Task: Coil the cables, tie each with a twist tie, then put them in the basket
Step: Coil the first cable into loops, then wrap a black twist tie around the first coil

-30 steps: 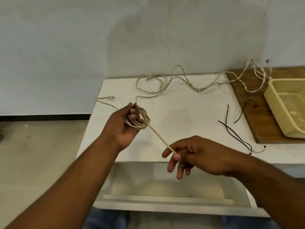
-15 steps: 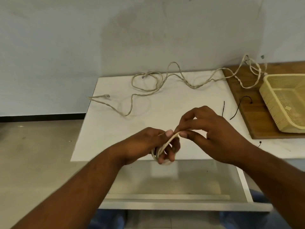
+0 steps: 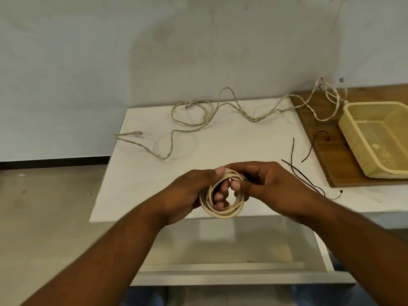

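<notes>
I am seeing the right hand (image 3: 271, 184) covering the far right arc of the coiled cable (image 3: 220, 212), so its free end is staying hidden from me. The basket (image 3: 375, 138) is running off the frame's right edge. The loose cable (image 3: 254, 117) is ending in a plug too small to identify near the tabletop's (image 3: 242, 146) left edge.

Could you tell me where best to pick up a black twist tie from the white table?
Probably the nearest black twist tie, pinched mid-length from above with the right hand: it lies flat and thin just right of that hand, while the left hand keeps the coiled cable.
</notes>
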